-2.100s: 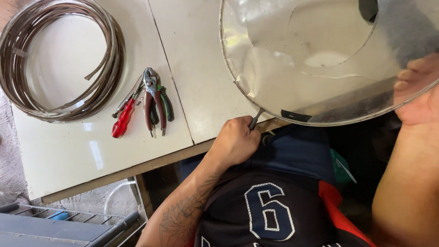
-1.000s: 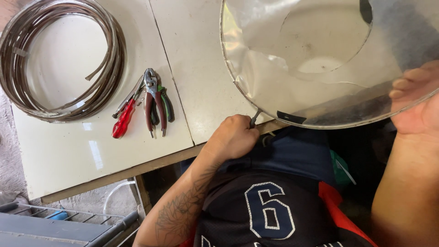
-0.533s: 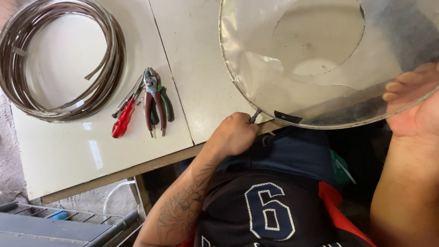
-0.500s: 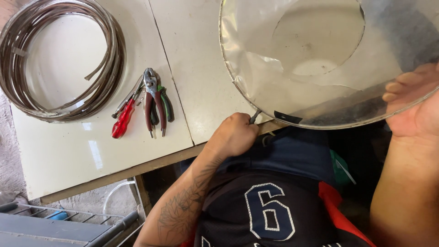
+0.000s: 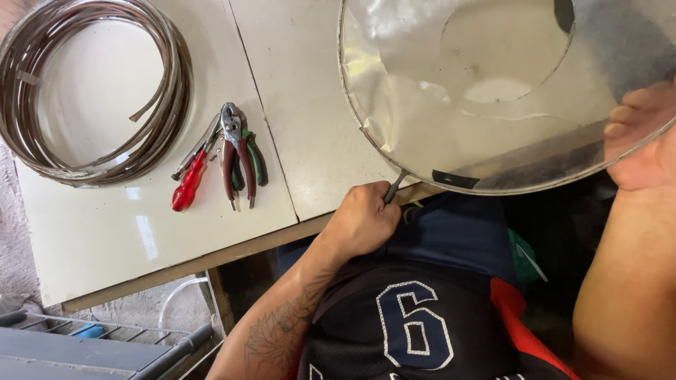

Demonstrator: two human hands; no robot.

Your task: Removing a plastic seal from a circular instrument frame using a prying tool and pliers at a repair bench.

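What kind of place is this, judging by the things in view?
Probably a small workshop or repair bench: a coil of metal strip, pliers and a red-handled screwdriver lie on a worn white table.

Tool (image 5: 394,187) mostly hidden; disc (image 5: 493,91) cut off.

The desk (image 5: 105,232) has a pale cream top made of two panels, with a thin dark seam running between them from the far side toward the near edge. The near edge shows a strip of bare brown wood. On the left panel lies a large coil of flat brown banding (image 5: 91,84), wound in many loops, with one loose end pointing into the ring. Just beside the coil, to its right, lie a red-handled screwdriver (image 5: 189,188) and pliers (image 5: 236,151), close together and touching.
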